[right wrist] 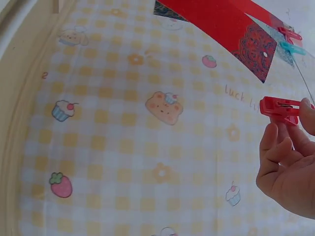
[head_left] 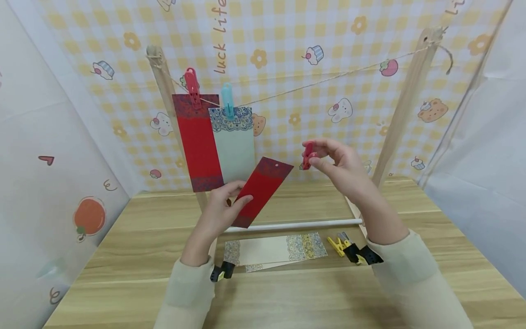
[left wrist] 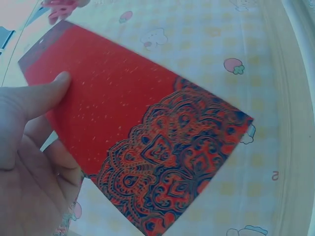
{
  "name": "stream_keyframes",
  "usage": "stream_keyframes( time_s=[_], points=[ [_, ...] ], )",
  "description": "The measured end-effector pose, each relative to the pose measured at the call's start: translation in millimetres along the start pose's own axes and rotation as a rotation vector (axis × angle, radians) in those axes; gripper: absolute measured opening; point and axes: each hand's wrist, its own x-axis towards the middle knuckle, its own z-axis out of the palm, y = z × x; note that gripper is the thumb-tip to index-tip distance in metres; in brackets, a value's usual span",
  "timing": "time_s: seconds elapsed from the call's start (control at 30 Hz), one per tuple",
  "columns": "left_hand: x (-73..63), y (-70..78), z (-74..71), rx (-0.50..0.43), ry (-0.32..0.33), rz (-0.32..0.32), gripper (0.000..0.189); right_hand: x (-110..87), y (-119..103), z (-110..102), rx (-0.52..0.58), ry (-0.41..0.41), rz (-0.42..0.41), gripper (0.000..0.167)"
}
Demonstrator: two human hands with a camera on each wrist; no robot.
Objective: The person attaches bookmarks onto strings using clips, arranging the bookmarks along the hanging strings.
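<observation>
Two red paper cards with dark, ornate ends show in all, one hanging and one in the left hand (head_left: 218, 208), whose thumb lies on the front of the held red card (head_left: 265, 187) while the other fingers go behind it, pinching its lower part at the side edge. That card is tilted, its upper end, pierced by one small hole, leaning towards the right hand (head_left: 345, 169), which pinches one small red plastic clip (head_left: 307, 156) between thumb and fingers, just beside that end but not touching it. Two more clips sit on the single sagging twine line (head_left: 312, 84) tied between two wooden posts, the left post (head_left: 162, 77) and the right post (head_left: 400, 105): a second red plastic clip (head_left: 191, 87) grips the hanging red card (head_left: 201, 146), and a light blue plastic clip (head_left: 228, 103) grips one pale card with a blue patterned top (head_left: 236, 153), which hangs beside the red one and slightly overlaps it. On the wood-grained table (head_left: 139, 256), below the held card, lie two cream patterned cards, the upper one (head_left: 265, 250) partly covering the lower one (head_left: 279, 266); to their right are a yellow plastic clip (head_left: 337, 246) and something grey (head_left: 344, 236), partly hidden, so the exact clip count there cannot be told
</observation>
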Motion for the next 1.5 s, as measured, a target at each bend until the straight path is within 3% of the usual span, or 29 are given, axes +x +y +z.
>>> stream_keyframes(
  time_s=[0.2,0.67,0.87,1.17,1.5],
  points=[
    [3.8,2.8,-2.2,-0.02,0.104,0.089,0.023,11.1,-13,6,0.085,0.028,-0.054,0.029],
    [17.1,14.5,-2.3,-0.04,0.223,0.125,0.024,32.2,-40,18,0.175,0.105,-0.199,0.028],
    [22.4,20.4,-1.5,-0.049,0.23,0.159,0.024,38.8,-49,23,0.256,0.088,-0.272,0.027],
    [29.9,28.9,1.9,-0.101,0.227,0.13,0.023,48.9,-59,28,0.267,0.09,-0.377,0.028],
    [42.0,39.4,7.9,-0.232,0.25,0.157,0.022,54.9,-71,29,0.293,0.083,-0.395,0.029]
  ],
)
